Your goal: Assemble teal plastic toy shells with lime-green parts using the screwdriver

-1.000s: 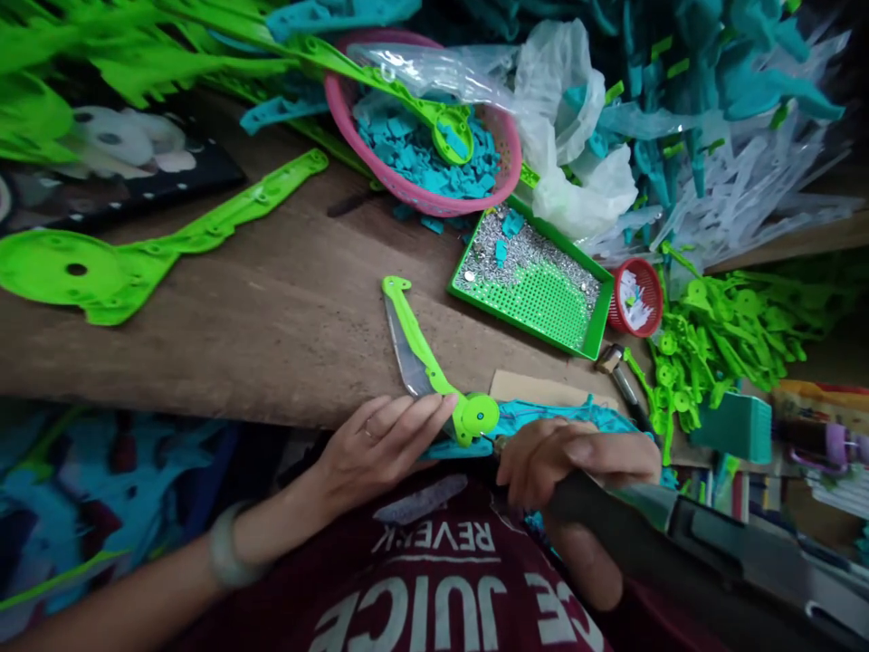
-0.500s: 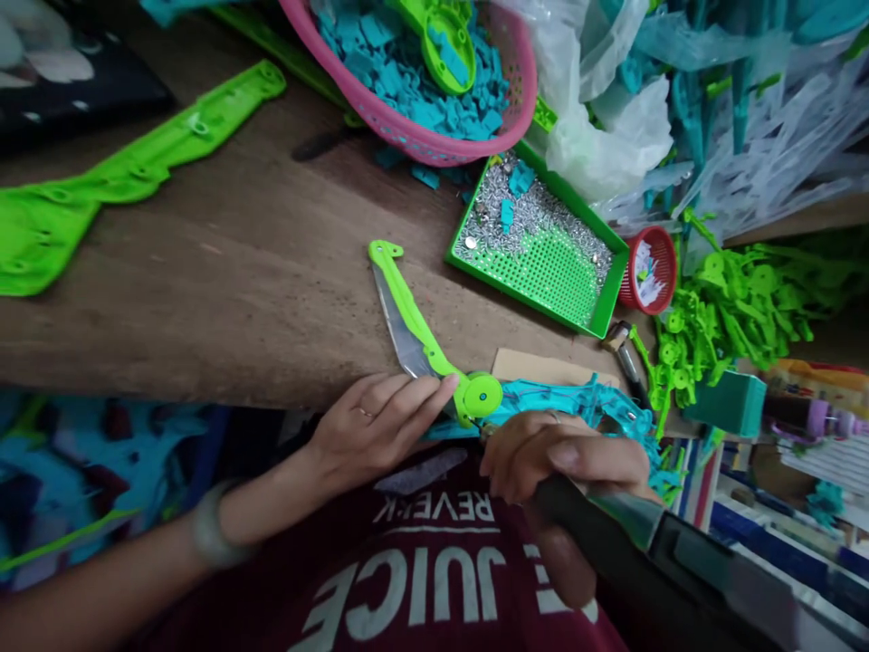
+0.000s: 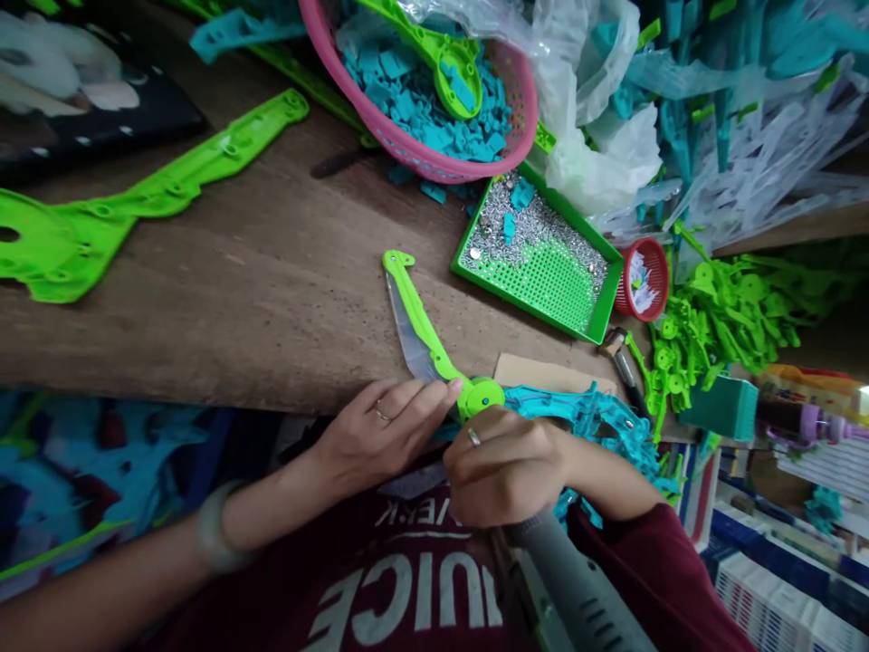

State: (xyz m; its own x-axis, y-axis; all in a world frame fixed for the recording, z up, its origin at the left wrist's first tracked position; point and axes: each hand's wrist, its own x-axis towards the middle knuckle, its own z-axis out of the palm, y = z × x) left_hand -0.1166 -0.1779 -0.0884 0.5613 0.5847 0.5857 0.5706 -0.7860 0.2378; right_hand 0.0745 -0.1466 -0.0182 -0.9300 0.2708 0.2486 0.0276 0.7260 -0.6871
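Observation:
A toy knife (image 3: 422, 334) with a lime-green plastic spine and a grey blade lies at the near edge of the wooden table (image 3: 272, 272). Its round green hub (image 3: 483, 396) sits over a teal plastic part (image 3: 584, 417). My left hand (image 3: 380, 435) rests flat with its fingertips pressing the knife just beside the hub. My right hand (image 3: 506, 466) is wrapped around a grey power screwdriver (image 3: 570, 589), held upright with its tip hidden under my fingers near the hub.
A green tray (image 3: 597, 312) of small screws lies behind the knife. A pink basket (image 3: 421, 158) holds teal pieces. A small red basket (image 3: 644, 276), heaps of green parts (image 3: 733, 317) and teal parts (image 3: 712, 91) fill the right. A long green shell (image 3: 136, 204) lies left.
My right hand has turned the screwdriver from lying sideways to standing upright and shifted left toward the hub. The left hand stays on the knife. The view has tilted slightly.

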